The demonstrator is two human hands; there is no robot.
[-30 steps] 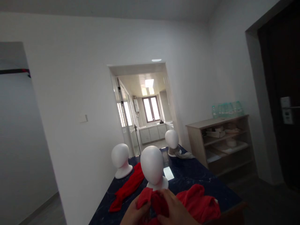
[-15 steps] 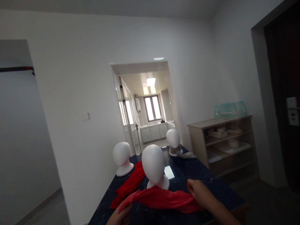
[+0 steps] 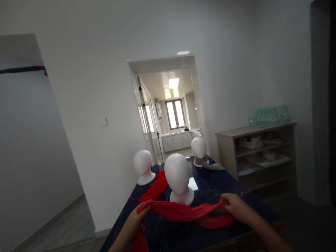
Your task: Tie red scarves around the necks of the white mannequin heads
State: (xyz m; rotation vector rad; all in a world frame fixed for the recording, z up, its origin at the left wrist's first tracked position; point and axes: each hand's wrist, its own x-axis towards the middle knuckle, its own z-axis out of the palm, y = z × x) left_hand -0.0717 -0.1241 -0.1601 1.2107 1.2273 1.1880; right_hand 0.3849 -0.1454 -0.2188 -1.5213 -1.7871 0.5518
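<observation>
Cloth (image 3: pixel 181 212), pinched in our left hand (image 3: pixel 141 212) and right hand (image 3: pixel 233 206), runs crosswise at lower centre, before the nearest head (image 3: pixel 177 173).

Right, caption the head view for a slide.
Left hand and right hand hold a red cloth outstretched in front of the nearest white mannequin head.

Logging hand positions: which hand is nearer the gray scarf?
Right: the right hand is on the near side of the gray scarf; the left hand is farther off to its left.
</observation>
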